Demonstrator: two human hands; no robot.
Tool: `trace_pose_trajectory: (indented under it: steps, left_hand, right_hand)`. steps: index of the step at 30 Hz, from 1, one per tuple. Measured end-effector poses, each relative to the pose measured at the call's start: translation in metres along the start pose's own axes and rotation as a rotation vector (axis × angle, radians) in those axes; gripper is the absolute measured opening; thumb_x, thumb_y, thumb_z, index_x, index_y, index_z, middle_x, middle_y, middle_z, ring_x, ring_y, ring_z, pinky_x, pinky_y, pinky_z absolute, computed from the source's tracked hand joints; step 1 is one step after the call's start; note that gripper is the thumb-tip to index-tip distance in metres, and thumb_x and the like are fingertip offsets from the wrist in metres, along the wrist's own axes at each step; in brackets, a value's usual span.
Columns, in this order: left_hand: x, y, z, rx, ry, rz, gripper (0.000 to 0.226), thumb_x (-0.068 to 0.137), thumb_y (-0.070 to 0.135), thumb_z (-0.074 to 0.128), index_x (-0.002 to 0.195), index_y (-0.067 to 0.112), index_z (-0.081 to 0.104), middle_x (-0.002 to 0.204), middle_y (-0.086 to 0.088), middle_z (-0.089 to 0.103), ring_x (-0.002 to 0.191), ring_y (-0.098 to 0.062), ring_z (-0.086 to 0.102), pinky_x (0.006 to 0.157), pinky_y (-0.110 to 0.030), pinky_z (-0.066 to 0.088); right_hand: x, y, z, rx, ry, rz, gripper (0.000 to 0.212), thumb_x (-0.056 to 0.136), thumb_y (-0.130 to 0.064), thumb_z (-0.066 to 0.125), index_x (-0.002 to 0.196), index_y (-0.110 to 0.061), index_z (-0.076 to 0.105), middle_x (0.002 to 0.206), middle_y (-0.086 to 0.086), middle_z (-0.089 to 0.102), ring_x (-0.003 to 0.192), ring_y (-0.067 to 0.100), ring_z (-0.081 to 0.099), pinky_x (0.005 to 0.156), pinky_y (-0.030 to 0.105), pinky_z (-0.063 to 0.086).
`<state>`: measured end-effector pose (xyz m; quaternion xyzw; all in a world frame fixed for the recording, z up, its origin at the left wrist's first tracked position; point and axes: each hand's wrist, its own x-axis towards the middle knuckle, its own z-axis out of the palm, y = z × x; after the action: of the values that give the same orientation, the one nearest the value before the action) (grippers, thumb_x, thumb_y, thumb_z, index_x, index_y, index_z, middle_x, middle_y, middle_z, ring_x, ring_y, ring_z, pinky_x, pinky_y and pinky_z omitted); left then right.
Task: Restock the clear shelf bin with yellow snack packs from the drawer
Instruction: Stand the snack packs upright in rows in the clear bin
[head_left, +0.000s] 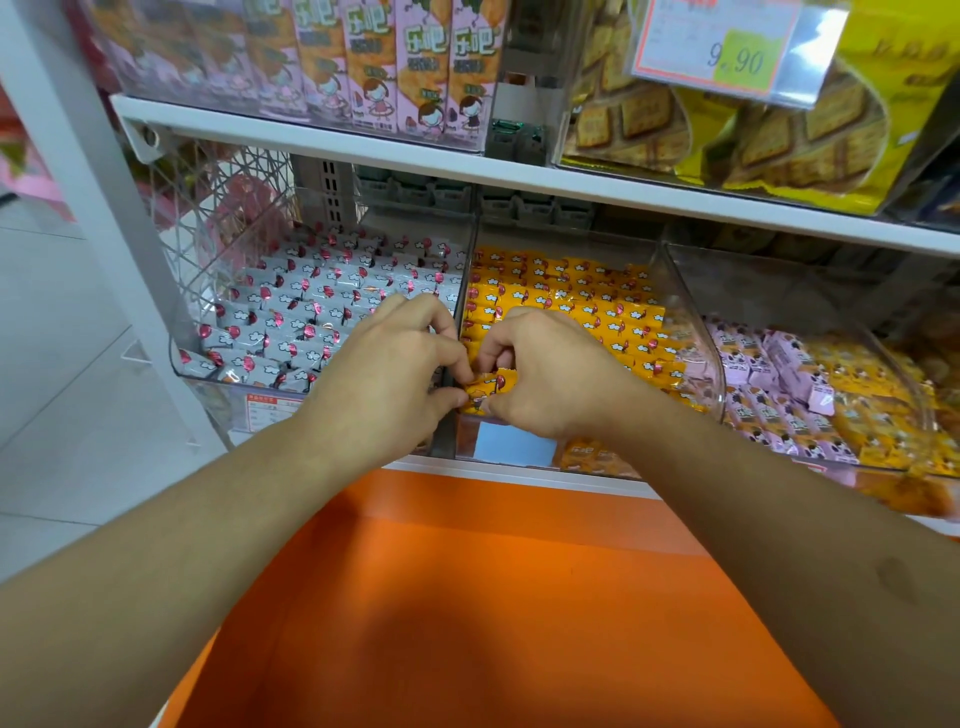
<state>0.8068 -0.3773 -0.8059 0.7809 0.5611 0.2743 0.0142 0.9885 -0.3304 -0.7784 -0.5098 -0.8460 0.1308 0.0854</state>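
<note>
head-worn, looking down, close to shelf (519, 176)

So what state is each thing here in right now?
Left hand: fingers curled, pinching the yellow pack.
Right hand: curled, pinching the same pack.
Yellow pack: held at the bin's front edge.
Yellow bin: nearly full, neat rows.
Grey bin: full.
Orange drawer: open; contents out of view.

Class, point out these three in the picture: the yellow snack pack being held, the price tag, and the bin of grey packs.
yellow snack pack (485, 387): head view, its printed front.
price tag (727, 44): head view, its middle.
bin of grey packs (208, 376): head view, its clear front wall.
</note>
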Motion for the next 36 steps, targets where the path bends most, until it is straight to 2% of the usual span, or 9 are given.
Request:
trace_pose_trajectory:
  steps: [3,6,11,15,18,22,27,33,36]
  left_hand:
    - [0.0,0.002,0.001,-0.025,-0.002,-0.011,0.018,0.076,0.028,0.09,0.09,0.03,0.081,0.102,0.012,0.052,0.1,-0.011,0.039,0.084,-0.031,0.036]
    - [0.002,0.005,0.001,-0.034,-0.004,-0.03,0.018,0.074,0.027,0.091,0.089,0.03,0.08,0.1,0.011,0.053,0.099,-0.012,0.04,0.083,-0.032,0.036]
    - [0.002,0.006,0.002,-0.083,-0.022,-0.08,0.02,0.071,0.022,0.093,0.083,0.029,0.078,0.103,0.01,0.053,0.101,-0.018,0.047,0.087,-0.042,0.047]
    - [-0.001,0.004,0.002,-0.142,-0.061,-0.119,0.019,0.077,0.023,0.09,0.086,0.032,0.076,0.117,0.014,0.045,0.104,-0.013,0.05,0.089,-0.035,0.048]
    - [-0.001,0.002,0.002,-0.145,-0.052,-0.123,0.02,0.077,0.024,0.09,0.086,0.034,0.075,0.12,0.015,0.041,0.102,-0.012,0.052,0.089,-0.041,0.052]
    - [-0.003,-0.001,0.003,-0.169,-0.031,-0.139,0.02,0.077,0.026,0.09,0.087,0.035,0.075,0.12,0.016,0.042,0.1,-0.01,0.054,0.089,-0.042,0.053]
    - [-0.004,-0.004,0.003,-0.205,-0.028,-0.176,0.025,0.079,0.032,0.089,0.096,0.039,0.072,0.119,0.018,0.044,0.107,-0.009,0.051,0.094,-0.038,0.051]
    - [-0.004,-0.005,0.003,-0.207,-0.036,-0.168,0.028,0.079,0.03,0.088,0.098,0.04,0.069,0.119,0.017,0.045,0.108,-0.014,0.053,0.093,-0.044,0.053]
    - [-0.004,-0.006,0.002,-0.193,-0.039,-0.163,0.028,0.08,0.032,0.087,0.098,0.04,0.069,0.12,0.018,0.045,0.112,-0.014,0.052,0.094,-0.044,0.053]
  right_hand:
    - [0.0,0.0,-0.009,-0.025,-0.04,-0.007,0.022,0.075,-0.03,0.086,0.092,-0.032,0.071,0.093,-0.01,0.061,0.092,0.014,0.06,0.075,0.039,0.059]
    - [0.0,-0.002,-0.016,-0.059,-0.069,-0.03,0.021,0.077,-0.027,0.085,0.093,-0.03,0.072,0.094,-0.009,0.062,0.09,0.013,0.06,0.071,0.036,0.058]
    - [-0.001,-0.003,-0.009,-0.088,-0.048,-0.063,0.021,0.078,-0.025,0.082,0.092,-0.03,0.067,0.094,-0.008,0.06,0.093,0.015,0.056,0.083,0.037,0.05]
    - [-0.005,0.004,0.0,-0.038,-0.038,-0.054,0.027,0.08,-0.031,0.082,0.094,-0.035,0.058,0.094,-0.011,0.061,0.095,0.017,0.054,0.083,0.043,0.054]
    - [-0.009,0.009,0.006,0.032,-0.018,-0.074,0.026,0.086,-0.033,0.078,0.102,-0.037,0.057,0.099,-0.013,0.061,0.101,0.018,0.054,0.087,0.046,0.054]
    - [-0.01,0.012,0.01,0.105,0.012,-0.112,0.03,0.086,-0.036,0.08,0.108,-0.039,0.06,0.098,-0.017,0.063,0.098,0.013,0.058,0.084,0.046,0.055]
    - [-0.011,0.011,0.01,0.104,0.008,-0.147,0.035,0.083,-0.047,0.083,0.111,-0.034,0.067,0.097,-0.015,0.061,0.092,0.009,0.056,0.079,0.039,0.054]
    - [-0.01,0.011,0.004,0.069,-0.005,-0.157,0.034,0.087,-0.044,0.081,0.116,-0.029,0.071,0.088,-0.021,0.053,0.084,-0.002,0.049,0.068,0.02,0.036]
    - [-0.009,0.01,-0.003,0.026,-0.041,-0.174,0.036,0.088,-0.045,0.079,0.119,-0.028,0.071,0.089,-0.019,0.056,0.084,0.002,0.051,0.069,0.023,0.043]
